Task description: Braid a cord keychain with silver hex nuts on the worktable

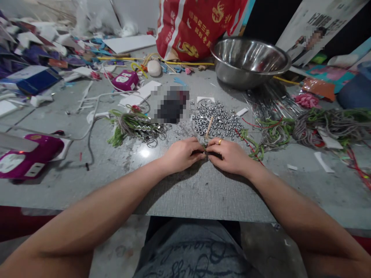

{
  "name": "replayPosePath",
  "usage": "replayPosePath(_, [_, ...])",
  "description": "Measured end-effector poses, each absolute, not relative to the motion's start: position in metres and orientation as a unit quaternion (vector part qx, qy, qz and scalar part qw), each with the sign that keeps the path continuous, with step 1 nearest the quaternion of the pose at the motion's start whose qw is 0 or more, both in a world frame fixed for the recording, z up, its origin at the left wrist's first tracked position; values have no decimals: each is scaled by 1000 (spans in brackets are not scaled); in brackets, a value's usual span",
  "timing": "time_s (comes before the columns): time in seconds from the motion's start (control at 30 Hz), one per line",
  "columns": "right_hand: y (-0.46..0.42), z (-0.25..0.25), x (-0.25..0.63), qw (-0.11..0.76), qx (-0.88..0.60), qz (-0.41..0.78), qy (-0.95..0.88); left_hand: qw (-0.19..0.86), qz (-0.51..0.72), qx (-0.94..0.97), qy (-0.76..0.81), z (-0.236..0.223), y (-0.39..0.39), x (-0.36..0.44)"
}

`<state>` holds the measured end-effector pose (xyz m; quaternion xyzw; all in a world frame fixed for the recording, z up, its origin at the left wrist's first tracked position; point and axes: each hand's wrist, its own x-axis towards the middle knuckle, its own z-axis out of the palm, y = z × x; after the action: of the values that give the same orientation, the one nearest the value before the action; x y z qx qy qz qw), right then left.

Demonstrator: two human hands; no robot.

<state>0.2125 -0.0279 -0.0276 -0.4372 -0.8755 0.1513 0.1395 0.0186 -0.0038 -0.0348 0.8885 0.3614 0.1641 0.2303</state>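
Note:
My left hand and my right hand meet fingertip to fingertip over the table. Both are closed in a pinch on something small and dark, mostly hidden by the fingers. A ring shows on my right hand. Just beyond the fingertips lies a loose pile of shiny silver beads. A pale wooden stick slants over the beads, its lower end close to my fingers. Green cord and red cord lie by my right hand. Left of the beads rests a bundle of grey and green cords with silver pieces on it.
A steel bowl and a red bag stand at the back. Purple power sockets with white cables occupy the left side. Grey and green cords heap up at right. Paper and foam scraps cover the far left.

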Motion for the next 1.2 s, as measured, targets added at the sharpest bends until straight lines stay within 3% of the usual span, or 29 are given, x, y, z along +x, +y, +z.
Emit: replayPosePath(1.2, [-20,-38,210,177,-451,90,-870,191,173,887,383,-41,-4,21])
